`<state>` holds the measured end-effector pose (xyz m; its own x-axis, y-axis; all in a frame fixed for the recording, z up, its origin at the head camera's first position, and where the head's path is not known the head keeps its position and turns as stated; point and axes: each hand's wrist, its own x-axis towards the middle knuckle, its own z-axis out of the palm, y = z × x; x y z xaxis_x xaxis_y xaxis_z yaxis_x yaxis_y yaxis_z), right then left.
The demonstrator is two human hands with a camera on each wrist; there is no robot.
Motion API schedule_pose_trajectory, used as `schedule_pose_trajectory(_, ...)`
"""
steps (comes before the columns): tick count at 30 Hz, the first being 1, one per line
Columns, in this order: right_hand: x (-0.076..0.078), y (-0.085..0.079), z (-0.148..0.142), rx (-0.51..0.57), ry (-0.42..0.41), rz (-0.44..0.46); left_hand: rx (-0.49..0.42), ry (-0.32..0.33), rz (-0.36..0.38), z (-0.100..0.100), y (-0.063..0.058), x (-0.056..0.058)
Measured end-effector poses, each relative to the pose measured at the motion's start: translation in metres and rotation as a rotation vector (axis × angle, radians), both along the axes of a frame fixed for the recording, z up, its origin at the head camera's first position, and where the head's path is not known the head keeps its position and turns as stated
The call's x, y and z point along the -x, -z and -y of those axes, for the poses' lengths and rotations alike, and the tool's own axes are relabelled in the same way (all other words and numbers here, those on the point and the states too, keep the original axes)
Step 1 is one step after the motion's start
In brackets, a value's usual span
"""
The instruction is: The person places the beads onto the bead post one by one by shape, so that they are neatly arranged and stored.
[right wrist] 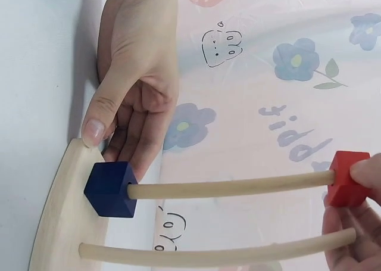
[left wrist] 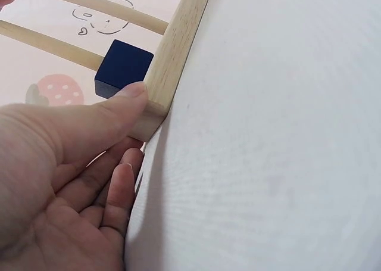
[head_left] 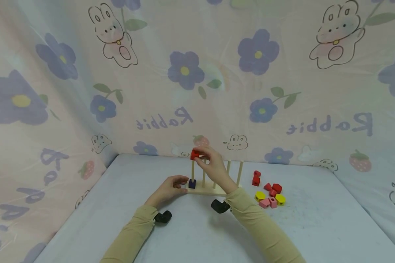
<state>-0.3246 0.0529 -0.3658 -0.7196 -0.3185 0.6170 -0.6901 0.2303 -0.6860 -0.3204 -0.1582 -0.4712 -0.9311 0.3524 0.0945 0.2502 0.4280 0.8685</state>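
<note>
A wooden peg stand (head_left: 202,189) with several upright pegs stands on the table. On its leftmost peg, a dark blue cube bead (right wrist: 111,189) sits down against the base. My right hand (head_left: 214,166) pinches a red block bead (right wrist: 347,178) between thumb and fingers at the top of that same peg, whose tip meets the bead's hole. My left hand (head_left: 169,190) holds the left end of the base; in the left wrist view the thumb (left wrist: 122,107) presses its corner beside the blue bead, and the other fingers curl behind.
Right of the stand lie loose beads: several red ones (head_left: 256,181), two yellow ones (head_left: 280,199) and pink ones (head_left: 264,203). A printed curtain (head_left: 217,109) rises behind the white table (head_left: 191,237). Black camera mounts (head_left: 220,206) sit at both wrists.
</note>
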Motion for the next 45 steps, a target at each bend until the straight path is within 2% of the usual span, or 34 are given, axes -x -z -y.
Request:
schedule_pose_trajectory(5,0.002,0.004,0.004,-0.051,0.009,-0.021,-0.009,0.0,-0.009,0.001,0.0,0.0)
schedule_pose_trajectory(11,0.0,0.021,0.005,-0.063,0.041,-0.016,-0.01,0.009,-0.021,-0.001,0.002,-0.001)
schedule_pose_trajectory(18,-0.001,0.034,0.006,0.004,0.036,0.071,-0.017,0.018,-0.029,-0.002,0.0,-0.002)
schedule_pose_trajectory(26,-0.008,0.058,0.008,0.07,0.034,0.164,-0.008,0.02,-0.051,-0.002,0.003,0.0)
schedule_pose_trajectory(33,-0.026,0.057,0.007,0.088,-0.046,0.23,-0.042,0.033,-0.055,-0.002,0.004,-0.001)
schedule_pose_trajectory(36,-0.023,0.065,0.006,0.095,-0.045,0.263,-0.05,0.037,-0.053,-0.002,0.005,0.001)
schedule_pose_trajectory(42,-0.008,0.088,0.005,0.038,0.037,0.286,0.001,0.024,-0.037,-0.001,0.005,0.002)
schedule_pose_trajectory(45,-0.01,0.088,0.001,0.014,0.05,0.296,0.007,0.026,-0.031,0.0,0.005,0.002)
